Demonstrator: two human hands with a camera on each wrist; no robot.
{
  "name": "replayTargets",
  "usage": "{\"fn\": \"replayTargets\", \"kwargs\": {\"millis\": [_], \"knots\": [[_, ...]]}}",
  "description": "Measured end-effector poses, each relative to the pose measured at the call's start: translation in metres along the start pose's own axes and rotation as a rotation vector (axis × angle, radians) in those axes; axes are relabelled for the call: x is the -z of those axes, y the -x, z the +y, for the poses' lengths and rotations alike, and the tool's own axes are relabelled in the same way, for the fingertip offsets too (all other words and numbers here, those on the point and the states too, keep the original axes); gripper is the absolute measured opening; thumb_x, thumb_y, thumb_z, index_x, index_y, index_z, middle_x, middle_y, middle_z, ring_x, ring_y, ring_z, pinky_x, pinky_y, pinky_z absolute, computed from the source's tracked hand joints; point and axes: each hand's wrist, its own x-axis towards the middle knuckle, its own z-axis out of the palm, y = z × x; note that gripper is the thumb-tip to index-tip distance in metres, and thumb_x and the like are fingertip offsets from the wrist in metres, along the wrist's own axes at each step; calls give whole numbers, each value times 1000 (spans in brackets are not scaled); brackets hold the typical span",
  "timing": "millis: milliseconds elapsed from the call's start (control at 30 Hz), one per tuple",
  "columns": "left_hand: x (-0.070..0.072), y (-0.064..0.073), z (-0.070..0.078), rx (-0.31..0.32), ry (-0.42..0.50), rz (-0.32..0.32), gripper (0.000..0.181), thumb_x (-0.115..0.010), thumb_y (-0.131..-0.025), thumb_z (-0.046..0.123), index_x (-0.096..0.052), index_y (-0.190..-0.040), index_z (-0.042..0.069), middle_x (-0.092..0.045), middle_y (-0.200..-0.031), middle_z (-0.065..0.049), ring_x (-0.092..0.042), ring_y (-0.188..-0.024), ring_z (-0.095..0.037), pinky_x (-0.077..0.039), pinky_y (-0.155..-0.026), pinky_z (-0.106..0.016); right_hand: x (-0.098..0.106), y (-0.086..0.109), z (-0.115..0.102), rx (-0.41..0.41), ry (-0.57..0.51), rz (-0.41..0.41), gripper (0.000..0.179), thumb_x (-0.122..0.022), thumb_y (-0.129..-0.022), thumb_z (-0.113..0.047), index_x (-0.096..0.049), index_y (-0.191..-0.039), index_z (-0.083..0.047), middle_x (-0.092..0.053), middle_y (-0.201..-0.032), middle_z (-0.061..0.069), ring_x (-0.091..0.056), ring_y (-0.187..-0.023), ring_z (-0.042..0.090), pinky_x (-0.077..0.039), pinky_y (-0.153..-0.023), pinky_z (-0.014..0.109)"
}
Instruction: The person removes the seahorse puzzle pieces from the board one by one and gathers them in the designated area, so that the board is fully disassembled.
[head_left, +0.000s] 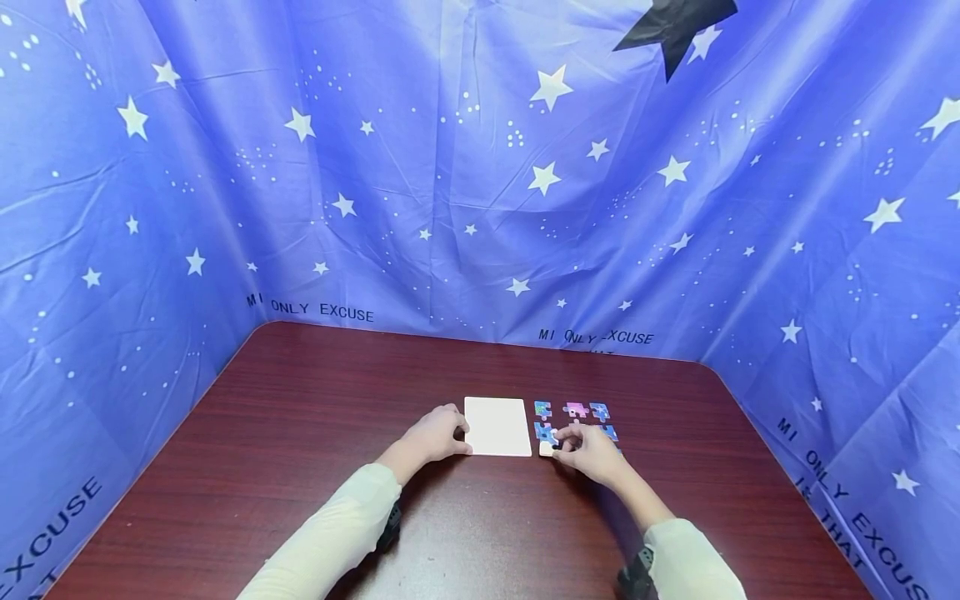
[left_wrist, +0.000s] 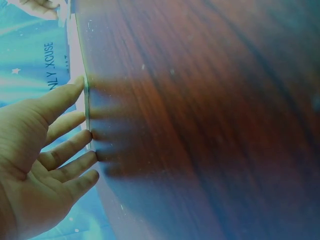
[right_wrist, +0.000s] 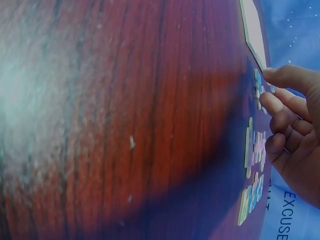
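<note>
A square white board [head_left: 498, 427] lies flat on the table. My left hand [head_left: 435, 433] is at its left side, and in the left wrist view the fairly straight fingers [left_wrist: 70, 172] touch the board's edge with their tips. To the right of the board lie several blue and pink jigsaw pieces, among them a pink piece [head_left: 576, 409] and a blue piece [head_left: 542, 408]. My right hand [head_left: 592, 454] pinches a pale-looking jigsaw piece [head_left: 547, 449] between thumb and fingers at the near left of the group. The right hand covers part of the pieces beneath it.
The dark red wooden table [head_left: 337, 375] carries the board and pieces. A blue star-printed curtain [head_left: 450, 167] stands behind the table and along both sides. In the right wrist view, a yellowish piece [right_wrist: 244, 207] lies at the end of the row.
</note>
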Motion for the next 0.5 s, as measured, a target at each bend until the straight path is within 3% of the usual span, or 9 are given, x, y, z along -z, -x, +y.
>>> {"fn": "replayTargets", "kwargs": {"millis": [500], "knots": [[1,0,1,25,-1,-14,30,-75,-77,33,-71,-97,11,-58,-97,0,-54,-92,-16,-47,-83,-32,1,3,9,50,47,-57,26,-72,-76,-11,-66,-98,2,-55,-67,-2,-47,-56,6,-39,-51,20]]}}
